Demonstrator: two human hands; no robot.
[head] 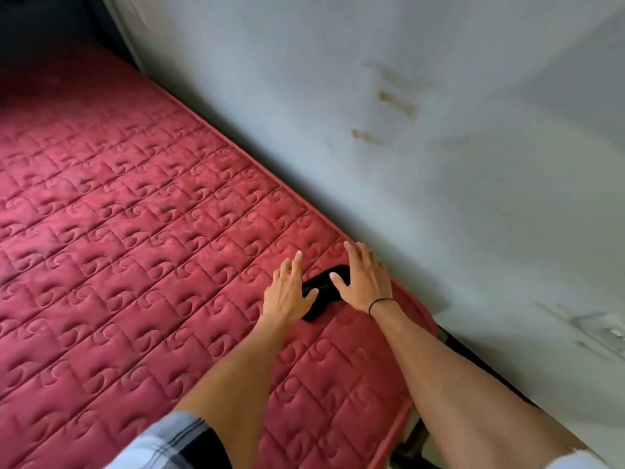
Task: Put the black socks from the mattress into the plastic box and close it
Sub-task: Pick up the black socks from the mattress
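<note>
Black socks [321, 292] lie in a small dark bundle on the red quilted mattress [142, 252], close to its right edge by the wall. My left hand [287, 289] rests flat with fingers spread on the left side of the socks, thumb touching them. My right hand [363, 277] lies over their right end, fingers apart, thumb on the fabric. Neither hand has closed around the socks. The plastic box is not in view.
A pale grey wall [422, 147] with brown stains runs along the mattress's right side. A dark gap [473, 360] with a bed frame shows between mattress and wall at the lower right. The far end of the mattress fades into shadow.
</note>
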